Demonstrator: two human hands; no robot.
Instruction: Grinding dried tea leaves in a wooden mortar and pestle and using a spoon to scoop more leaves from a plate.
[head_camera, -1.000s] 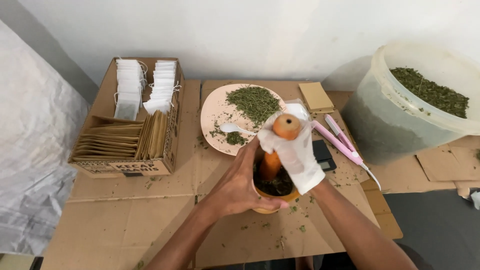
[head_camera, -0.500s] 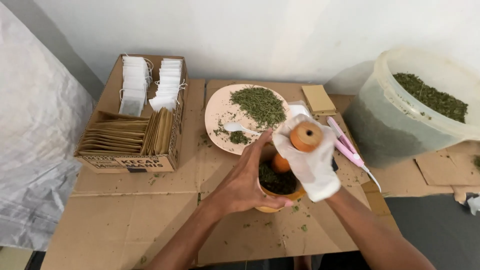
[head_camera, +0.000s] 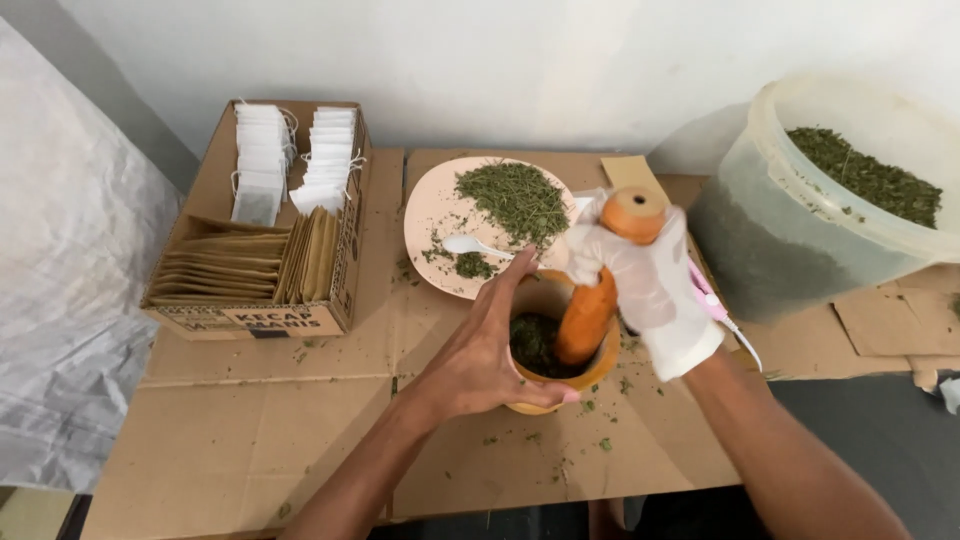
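An orange mortar (head_camera: 590, 372) with dark green crushed leaves inside stands on flattened cardboard. My left hand (head_camera: 480, 355), bare, wraps around the mortar's left side. My right hand (head_camera: 645, 285), in a thin white glove, grips an orange pestle (head_camera: 600, 290) that leans into the bowl, its round top up near my fingers. Just behind the mortar lies a pale pink plate (head_camera: 432, 215) with a heap of dried green leaves and a small white spoon (head_camera: 470, 244).
A cardboard box (head_camera: 250, 318) at left holds white tea bags with strings and tan paper envelopes. A large translucent tub (head_camera: 800, 210) of dried leaves stands at right. A pink tool (head_camera: 715, 305) lies beside my right wrist. Plastic sheeting covers the far left.
The pestle's top has swung slightly right and the view has shifted a little; my left hand stays on the mortar.
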